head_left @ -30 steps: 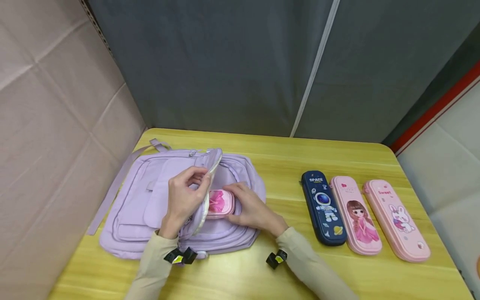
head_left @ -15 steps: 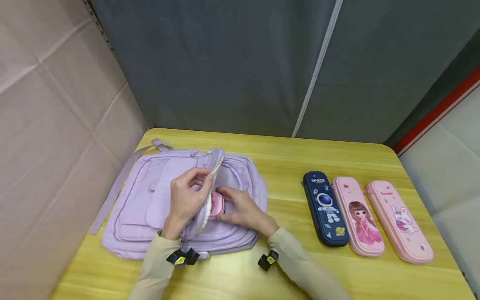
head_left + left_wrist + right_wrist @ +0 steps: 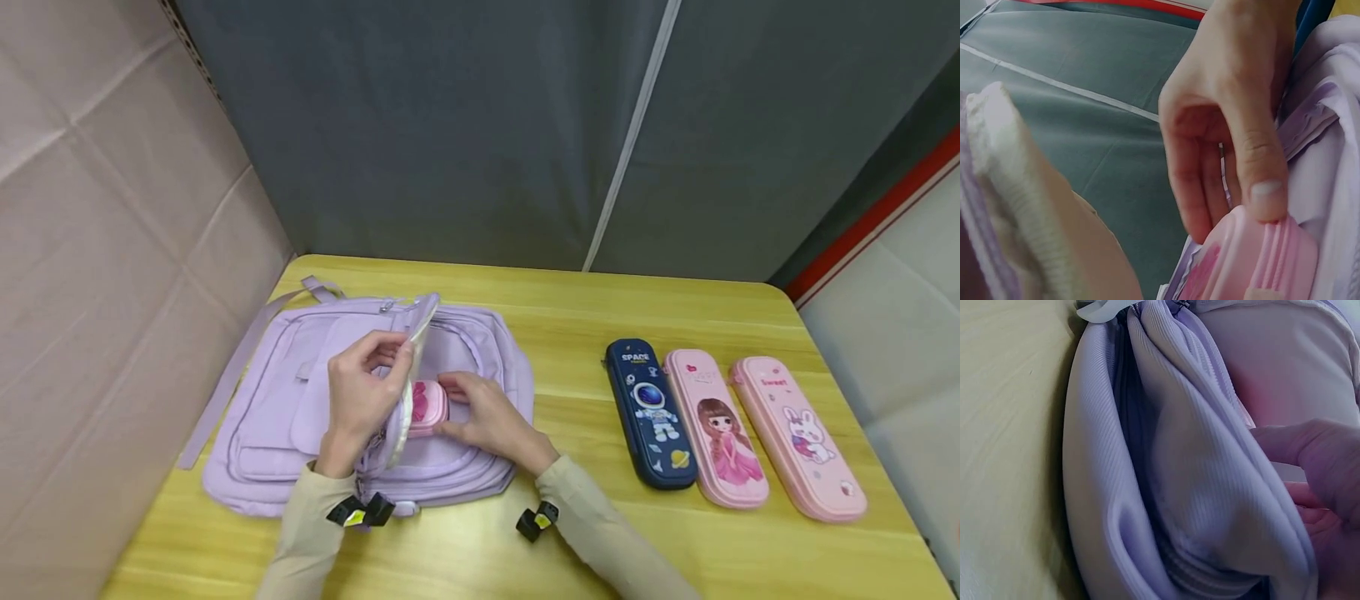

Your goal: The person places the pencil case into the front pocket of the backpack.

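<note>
A lilac backpack [image 3: 258,417] lies flat on the wooden table with its front pocket unzipped. My left hand [image 3: 362,398] pinches the edge of the pocket flap [image 3: 423,321] and holds it raised. At the pocket's mouth, my right hand [image 3: 495,418] grips the end of a pink pencil case [image 3: 430,407] between thumb and fingers. The rest of that case is hidden behind the flap. In the left wrist view, the right thumb presses on the ridged side of the case [image 3: 1282,265]. Backpack fabric covers much of the right wrist view, the right hand [image 3: 1329,462] at its right edge.
To the right lie three pencil cases in a row: a dark blue astronaut one [image 3: 651,415], a pink one with a doll [image 3: 716,429] and a pink one with a rabbit [image 3: 798,442]. A grey curtain [image 3: 450,142] stands behind the table [image 3: 570,333].
My right hand has moved left, sliding the pink case further under the flap. The left hand keeps its pinch and has lately drawn the flap slightly left.
</note>
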Motion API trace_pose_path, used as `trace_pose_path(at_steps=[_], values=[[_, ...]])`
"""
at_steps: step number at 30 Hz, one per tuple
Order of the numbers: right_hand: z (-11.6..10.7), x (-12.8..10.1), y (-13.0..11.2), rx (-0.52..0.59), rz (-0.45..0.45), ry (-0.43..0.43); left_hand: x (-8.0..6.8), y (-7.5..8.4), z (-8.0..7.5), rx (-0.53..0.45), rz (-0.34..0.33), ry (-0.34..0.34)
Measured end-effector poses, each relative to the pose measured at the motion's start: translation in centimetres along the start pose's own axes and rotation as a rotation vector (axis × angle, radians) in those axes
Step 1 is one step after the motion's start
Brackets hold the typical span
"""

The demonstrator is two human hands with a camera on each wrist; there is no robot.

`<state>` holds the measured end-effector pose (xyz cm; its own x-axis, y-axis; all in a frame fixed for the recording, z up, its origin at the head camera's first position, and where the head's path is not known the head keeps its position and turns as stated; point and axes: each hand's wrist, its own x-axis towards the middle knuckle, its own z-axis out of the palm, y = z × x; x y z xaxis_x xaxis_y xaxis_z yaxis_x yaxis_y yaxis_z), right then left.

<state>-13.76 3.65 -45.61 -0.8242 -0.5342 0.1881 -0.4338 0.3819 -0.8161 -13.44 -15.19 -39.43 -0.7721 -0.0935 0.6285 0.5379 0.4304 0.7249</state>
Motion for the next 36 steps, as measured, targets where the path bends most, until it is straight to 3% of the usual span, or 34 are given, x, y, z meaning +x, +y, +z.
trace_pose_path(at_steps=[22,27,36], values=[[0.2,0.2,-0.2,0.047,-0.01,0.009,0.0,0.0,-2.2,-0.212,-0.118,0.154],[-1.3,-0.8,-0.4,-0.006,-0.025,0.077,0.1,-0.2,-2.3,-0.243,-0.12,0.149],[-5.2,-3.5,0.5,-0.207,-0.141,0.304,0.1,-1.0,-2.9,-0.222,-0.136,0.147]])
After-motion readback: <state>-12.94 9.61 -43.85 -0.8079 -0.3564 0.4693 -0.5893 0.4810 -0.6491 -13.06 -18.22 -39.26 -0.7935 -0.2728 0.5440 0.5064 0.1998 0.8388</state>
